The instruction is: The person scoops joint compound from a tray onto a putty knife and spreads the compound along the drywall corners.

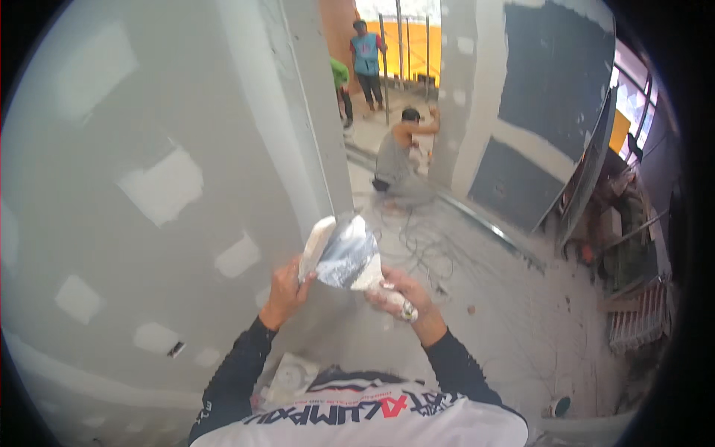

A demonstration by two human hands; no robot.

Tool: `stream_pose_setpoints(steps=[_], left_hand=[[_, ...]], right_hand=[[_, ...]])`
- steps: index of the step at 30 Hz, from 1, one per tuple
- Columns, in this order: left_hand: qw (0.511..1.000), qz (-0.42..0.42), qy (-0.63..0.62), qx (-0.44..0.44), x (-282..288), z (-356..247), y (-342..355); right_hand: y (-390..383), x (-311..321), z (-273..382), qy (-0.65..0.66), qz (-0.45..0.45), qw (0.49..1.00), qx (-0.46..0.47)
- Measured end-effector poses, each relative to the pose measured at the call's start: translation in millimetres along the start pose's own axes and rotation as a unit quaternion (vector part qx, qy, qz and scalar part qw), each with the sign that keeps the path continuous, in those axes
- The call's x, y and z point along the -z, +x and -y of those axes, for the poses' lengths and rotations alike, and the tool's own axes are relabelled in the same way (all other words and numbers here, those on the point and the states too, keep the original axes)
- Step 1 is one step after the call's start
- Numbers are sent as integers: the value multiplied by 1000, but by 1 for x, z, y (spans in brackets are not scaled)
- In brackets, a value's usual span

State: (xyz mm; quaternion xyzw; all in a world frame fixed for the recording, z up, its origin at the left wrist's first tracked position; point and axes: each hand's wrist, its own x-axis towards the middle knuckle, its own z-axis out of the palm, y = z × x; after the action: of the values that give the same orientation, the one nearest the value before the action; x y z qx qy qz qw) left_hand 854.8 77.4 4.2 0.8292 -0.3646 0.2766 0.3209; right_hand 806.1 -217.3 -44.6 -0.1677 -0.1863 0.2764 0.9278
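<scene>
My left hand (284, 294) grips a narrow, pale, plaster-coated piece (317, 243), probably another blade, held upright. Its thumb is near the left edge of a wide metal putty knife (346, 255), whose blade is smeared with white compound. My right hand (396, 296) is closed around that knife's plaster-covered handle (404, 305), below the blade. Both hands are raised in front of my body, beside a grey wall (186, 276) with white filler patches.
A person in a grey tank top (395, 160) crouches in the doorway, with two others standing behind (366, 56). Cables (413, 246) and a metal channel (491, 227) lie across the floor. Grey panels (544, 89), a metal rack (637, 316) and clutter stand at right.
</scene>
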Motion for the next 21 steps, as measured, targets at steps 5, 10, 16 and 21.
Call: stream_pose_setpoints(steps=[5, 10, 16, 21], left_hand=[[975, -114, -105, 160, 24, 20, -26], [952, -131, -130, 243, 30, 59, -69], [942, -55, -205, 261, -8, 109, -74], [933, -18, -265, 242, -23, 120, -85]], right_hand=[[27, -37, 30, -178, -38, 979, 92], [145, -172, 75, -604, -99, 682, 399], [339, -338, 222, -737, -102, 68, 665], [424, -440, 331, -710, -140, -68, 687]])
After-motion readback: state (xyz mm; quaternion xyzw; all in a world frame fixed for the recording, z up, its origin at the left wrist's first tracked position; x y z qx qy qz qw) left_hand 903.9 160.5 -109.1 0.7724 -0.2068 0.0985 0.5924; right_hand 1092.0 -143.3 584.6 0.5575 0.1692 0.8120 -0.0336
